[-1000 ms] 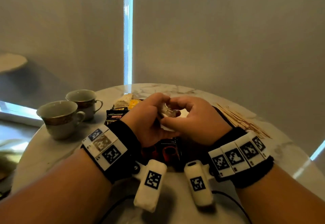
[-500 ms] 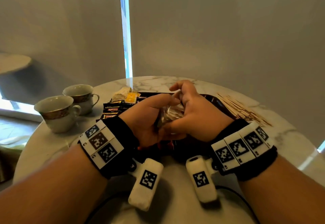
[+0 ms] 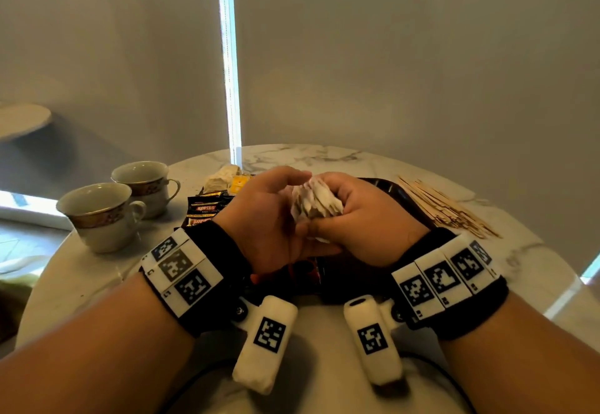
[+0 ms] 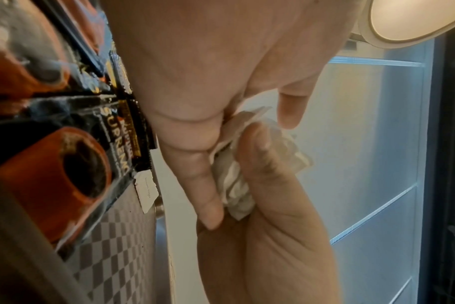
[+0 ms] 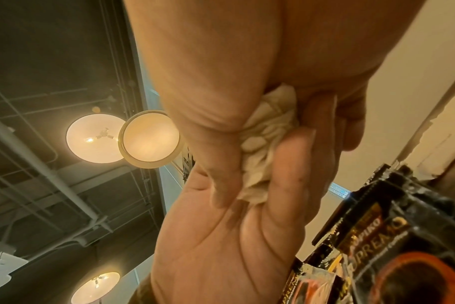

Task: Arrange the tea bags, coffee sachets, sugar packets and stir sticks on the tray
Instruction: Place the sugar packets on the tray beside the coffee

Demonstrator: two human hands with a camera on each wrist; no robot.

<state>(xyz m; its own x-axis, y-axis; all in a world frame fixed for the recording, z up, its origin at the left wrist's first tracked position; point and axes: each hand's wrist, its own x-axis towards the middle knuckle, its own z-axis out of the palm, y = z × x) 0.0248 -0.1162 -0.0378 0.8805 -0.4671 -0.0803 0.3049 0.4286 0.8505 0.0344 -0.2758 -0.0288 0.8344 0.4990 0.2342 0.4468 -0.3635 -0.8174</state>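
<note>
Both hands meet above the dark tray (image 3: 386, 186) and grip one bunch of small white paper packets (image 3: 315, 200). My left hand (image 3: 272, 212) curls round its left side, my right hand (image 3: 357, 215) round its right and underside. The wrist views show the crumpled white bunch (image 4: 237, 181) (image 5: 265, 148) pinched between thumbs and fingers. Black coffee sachets (image 3: 204, 210) (image 4: 117, 144) (image 5: 390, 236) lie on the tray below and to the left. Tea bags (image 3: 224, 178) sit at the tray's far left. Wooden stir sticks (image 3: 444, 209) lie on the table right of the tray.
Two gold-banded cups (image 3: 97, 215) (image 3: 143, 186) stand on the round marble table (image 3: 324, 157) to the left. A curtained wall rises just behind the table. Cables run over the table's near edge.
Both hands have kept hold of the white bunch and turned it, so its fanned top now shows between them. They stay above the tray.
</note>
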